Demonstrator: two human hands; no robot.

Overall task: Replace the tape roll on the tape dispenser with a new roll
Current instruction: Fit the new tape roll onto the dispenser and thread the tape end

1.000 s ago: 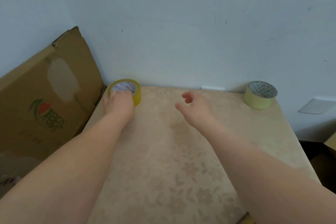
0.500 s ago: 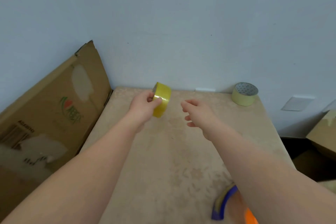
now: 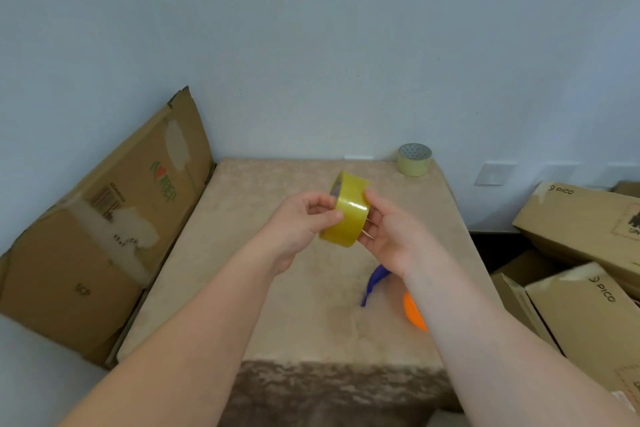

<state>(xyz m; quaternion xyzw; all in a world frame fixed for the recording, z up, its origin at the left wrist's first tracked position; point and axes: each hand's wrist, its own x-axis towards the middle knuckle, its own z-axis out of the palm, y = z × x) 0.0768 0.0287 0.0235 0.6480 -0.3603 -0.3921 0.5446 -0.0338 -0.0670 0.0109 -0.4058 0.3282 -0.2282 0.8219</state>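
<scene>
Beige tabletop (image 3: 277, 288) against the wall, flattened cardboard box (image 3: 104, 218) leaning at its left; above the middle, the left hand (image 3: 301, 222) and right hand (image 3: 388, 236) both pinch the yellow tape roll (image 3: 348, 215), held on edge in a closed grip; blue-and-orange tape dispenser (image 3: 374, 282) lies below the right wrist; a pale roll (image 3: 414, 159) sits in the far corner

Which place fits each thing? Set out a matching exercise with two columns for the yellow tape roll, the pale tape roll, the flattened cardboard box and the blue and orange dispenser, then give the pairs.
Things:
1. yellow tape roll
2. pale tape roll
3. flattened cardboard box
4. blue and orange dispenser

Places:
A. partly hidden under the right forearm
B. far right corner of the table
C. held between both hands
D. leaning against the wall, left of the table

Pairs: 1-C, 2-B, 3-D, 4-A
</scene>
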